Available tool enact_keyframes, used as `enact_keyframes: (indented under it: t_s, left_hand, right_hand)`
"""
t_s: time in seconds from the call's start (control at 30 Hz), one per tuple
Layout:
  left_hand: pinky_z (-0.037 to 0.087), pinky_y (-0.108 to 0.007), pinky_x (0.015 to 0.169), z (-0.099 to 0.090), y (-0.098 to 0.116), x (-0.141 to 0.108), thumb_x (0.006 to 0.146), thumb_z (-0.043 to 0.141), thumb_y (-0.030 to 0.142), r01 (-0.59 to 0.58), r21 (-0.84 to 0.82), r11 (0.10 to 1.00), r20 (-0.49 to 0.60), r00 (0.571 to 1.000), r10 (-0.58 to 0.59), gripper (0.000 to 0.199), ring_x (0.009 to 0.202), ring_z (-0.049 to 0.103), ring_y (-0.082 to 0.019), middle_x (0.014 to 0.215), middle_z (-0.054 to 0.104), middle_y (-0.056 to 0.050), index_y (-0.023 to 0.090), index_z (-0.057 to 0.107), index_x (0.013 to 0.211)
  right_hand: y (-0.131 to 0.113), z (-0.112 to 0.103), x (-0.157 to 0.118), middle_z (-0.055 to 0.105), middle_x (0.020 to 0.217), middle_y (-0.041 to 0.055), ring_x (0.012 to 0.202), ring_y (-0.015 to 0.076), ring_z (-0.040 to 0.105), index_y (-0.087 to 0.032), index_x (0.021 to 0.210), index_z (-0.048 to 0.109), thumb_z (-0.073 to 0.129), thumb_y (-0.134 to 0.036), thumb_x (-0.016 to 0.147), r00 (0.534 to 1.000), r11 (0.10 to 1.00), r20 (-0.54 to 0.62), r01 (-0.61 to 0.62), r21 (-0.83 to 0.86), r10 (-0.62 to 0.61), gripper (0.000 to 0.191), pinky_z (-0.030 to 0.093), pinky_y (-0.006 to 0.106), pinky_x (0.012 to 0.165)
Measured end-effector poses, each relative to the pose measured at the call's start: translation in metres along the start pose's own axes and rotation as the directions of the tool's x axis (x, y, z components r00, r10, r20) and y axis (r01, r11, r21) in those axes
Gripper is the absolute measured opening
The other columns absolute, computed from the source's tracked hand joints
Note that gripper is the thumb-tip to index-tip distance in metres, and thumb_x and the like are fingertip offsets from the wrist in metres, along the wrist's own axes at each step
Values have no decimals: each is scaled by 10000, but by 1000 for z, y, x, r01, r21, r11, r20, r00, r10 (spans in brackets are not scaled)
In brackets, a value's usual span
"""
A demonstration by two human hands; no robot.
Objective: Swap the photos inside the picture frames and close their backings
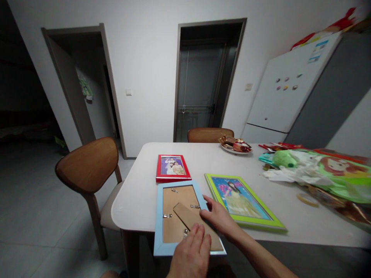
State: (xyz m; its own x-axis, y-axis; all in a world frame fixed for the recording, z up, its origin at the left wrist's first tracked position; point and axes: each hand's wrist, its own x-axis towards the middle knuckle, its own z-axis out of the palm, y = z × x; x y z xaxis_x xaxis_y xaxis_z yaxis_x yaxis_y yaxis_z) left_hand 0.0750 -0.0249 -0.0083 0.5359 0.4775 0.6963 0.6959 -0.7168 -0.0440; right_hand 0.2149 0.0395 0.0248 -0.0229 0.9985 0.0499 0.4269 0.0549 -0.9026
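The blue frame [159,231] is back up at the bench's [136,197] near edge, just before the red frame [173,168] and left of the green frame [246,200]. The right hand's [218,218] fingers clamp its side; the left hand's [193,245] lie together over its stand [189,218], grip unclear.

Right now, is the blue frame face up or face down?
Face down. The blue frame shows its brown backing, metal clips and support leg on top; its front is hidden.

I see dim light on white walls [147,58], grey tiled floor [29,216], wooden chairs [89,164], a fridge [278,100].
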Motion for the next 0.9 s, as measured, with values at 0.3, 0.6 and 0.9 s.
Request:
enact_keyframes:
  t_s: [0.3,0.6,0.9]
  left_hand:
    - [461,-415,844,-25,-28,-20,661,593,233,193,-115,974,292,944,-153,398,1029,520,-262,1134,556,-114,151,518,1044]
    - [348,-497,928,-40,-56,-25,615,638,156,341,-147,929,392,882,-261,286,1071,485,-263,1127,555,-146,145,536,882]
    - [339,-496,929,-36,-55,-29,630,609,148,378,-186,907,322,896,-307,312,1064,493,-241,1118,565,-110,167,522,929]
  right_hand:
    - [18,3,2,553,1004,133,935,202,515,-94,1125,496,435,-209,668,987,761,-4,124,-637,-164,476,359,293,851]
    - [6,10,16,517,892,76,781,159,539,-167,854,611,442,-202,705,983,681,4,129,-721,-182,228,379,240,713]
    - [-5,13,9,520,992,109,895,204,503,-176,989,591,461,-243,738,955,662,9,212,-719,-297,291,366,295,764]
